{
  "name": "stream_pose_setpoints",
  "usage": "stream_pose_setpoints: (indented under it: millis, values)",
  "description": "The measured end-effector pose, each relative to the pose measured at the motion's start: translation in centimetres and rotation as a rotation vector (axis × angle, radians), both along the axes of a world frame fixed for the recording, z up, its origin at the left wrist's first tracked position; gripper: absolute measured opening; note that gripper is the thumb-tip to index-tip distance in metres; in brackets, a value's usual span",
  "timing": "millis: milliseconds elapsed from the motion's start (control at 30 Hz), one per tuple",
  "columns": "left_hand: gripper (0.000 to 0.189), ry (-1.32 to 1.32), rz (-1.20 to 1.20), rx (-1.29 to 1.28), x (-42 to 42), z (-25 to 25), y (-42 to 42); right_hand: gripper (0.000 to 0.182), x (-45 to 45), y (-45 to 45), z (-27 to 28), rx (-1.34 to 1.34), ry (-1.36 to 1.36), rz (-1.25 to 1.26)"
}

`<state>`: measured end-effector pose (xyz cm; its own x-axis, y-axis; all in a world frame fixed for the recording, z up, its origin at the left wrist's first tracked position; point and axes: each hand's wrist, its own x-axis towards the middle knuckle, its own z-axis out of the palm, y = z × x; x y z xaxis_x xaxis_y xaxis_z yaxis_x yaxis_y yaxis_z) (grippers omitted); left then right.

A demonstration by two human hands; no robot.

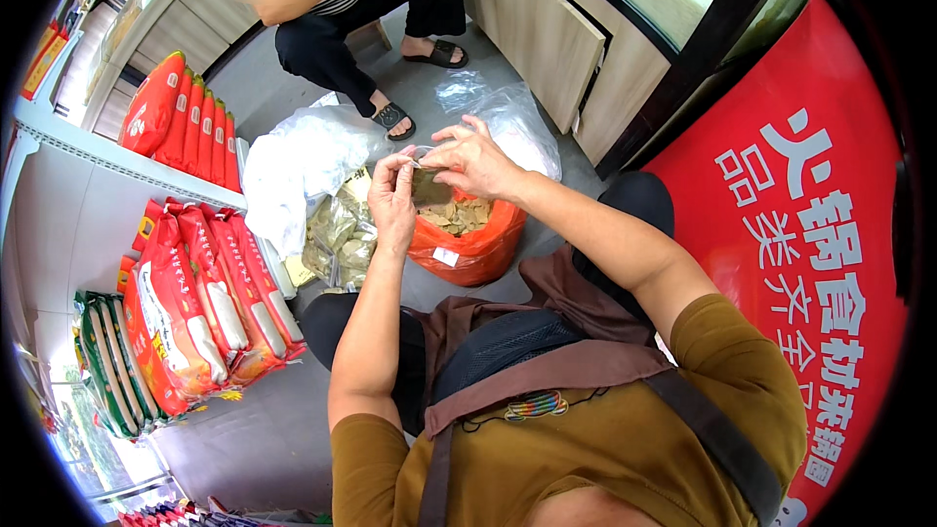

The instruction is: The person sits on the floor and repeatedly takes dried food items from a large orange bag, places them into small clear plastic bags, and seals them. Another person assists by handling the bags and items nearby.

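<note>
My left hand [393,197] pinches the top edge of a small clear plastic bag [432,189] that holds something dark green-brown. My right hand [472,161] is at the same top edge, thumb and forefinger on it, other fingers spread. Just below and behind the bag is a red plastic sack [468,256], its mouth open, with dried leaves [457,216] inside and a white label on its side. Left of it lie several filled clear bags of leaves [340,238]. The contents of the bag in my hands are partly hidden by my fingers.
A white plastic bag [296,161] and clear plastic bags [512,124] lie on the floor beyond. A seated co-worker [329,36] handles a similar bag. Shelves with red packages [176,307] stand left; a wooden cabinet panel [542,29] and red banner [790,234] are right.
</note>
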<state>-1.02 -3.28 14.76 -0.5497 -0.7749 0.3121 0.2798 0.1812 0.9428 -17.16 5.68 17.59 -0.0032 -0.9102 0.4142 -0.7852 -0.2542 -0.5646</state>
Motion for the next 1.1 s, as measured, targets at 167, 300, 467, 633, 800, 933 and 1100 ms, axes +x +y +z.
stream_pose_setpoints:
  millis: [167, 300, 467, 633, 800, 933, 1100]
  values:
    - [0.009, -0.006, 0.016, 0.027, 0.1, 0.4, 0.6, 0.016, 0.3, 0.0, -1.2, 0.212, -0.096, 0.023]
    - [0.009, -0.045, -0.024, 0.015, 0.5, 0.5, 0.9, 0.014, 0.4, 0.2, -0.9, 0.291, -0.054, 0.106]
    - [0.012, -0.012, -0.099, 0.026, 0.8, 1.2, 1.1, 0.013, 0.1, 0.2, -0.7, 0.315, -0.068, 0.183]
    - [0.063, -0.079, -0.215, 0.065, 1.0, 4.6, 1.2, 0.016, -0.2, 0.3, -0.1, 0.096, -0.148, 0.103]
    - [0.064, -0.286, -0.328, 0.168, 2.1, 3.7, 0.4, 0.025, -0.9, 0.5, 1.9, 0.137, -0.091, 0.154]
    - [0.045, -0.253, -0.288, 0.189, 1.8, 3.1, 1.0, 0.031, -0.6, 0.9, 2.9, 0.198, -0.104, 0.187]
    - [0.045, -0.222, -0.272, 0.216, 1.7, 3.2, 1.1, 0.036, -1.1, 1.9, 5.3, 0.177, -0.256, 0.177]
